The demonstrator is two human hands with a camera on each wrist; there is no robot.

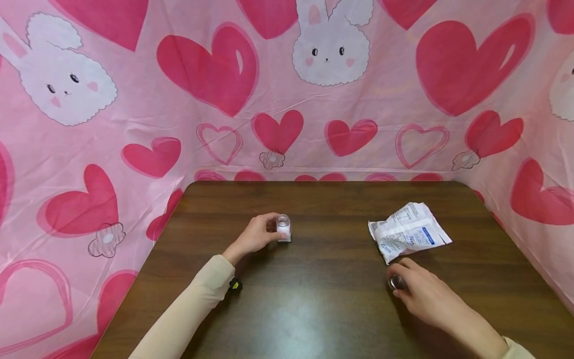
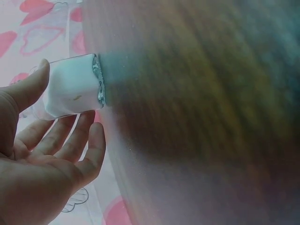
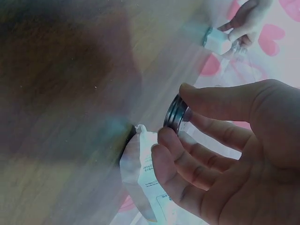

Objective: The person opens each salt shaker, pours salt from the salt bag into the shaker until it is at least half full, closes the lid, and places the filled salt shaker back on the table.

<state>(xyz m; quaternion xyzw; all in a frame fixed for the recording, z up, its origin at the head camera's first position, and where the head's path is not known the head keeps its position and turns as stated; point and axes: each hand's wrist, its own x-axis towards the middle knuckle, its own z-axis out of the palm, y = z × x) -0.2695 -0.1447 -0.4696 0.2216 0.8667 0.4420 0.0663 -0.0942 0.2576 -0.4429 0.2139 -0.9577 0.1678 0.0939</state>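
A small glass jar (image 1: 283,228) with white contents and no lid on it stands upright on the table, left of its middle. My left hand (image 1: 256,234) holds it between thumb and fingers; the left wrist view shows the jar (image 2: 72,86) with the thumb on one side and fingers on the other. Over the right part of the table, my right hand (image 1: 423,291) pinches a round metal lid (image 3: 175,114) by its rim. Just beyond that hand lies a white printed packet (image 1: 408,232), close to the fingers but apart from them.
The dark wooden table (image 1: 314,289) reaches back to a pink curtain (image 1: 278,99) with hearts and rabbits, which also hangs along both sides. A small black and yellow item (image 1: 235,285) shows at the left wrist.
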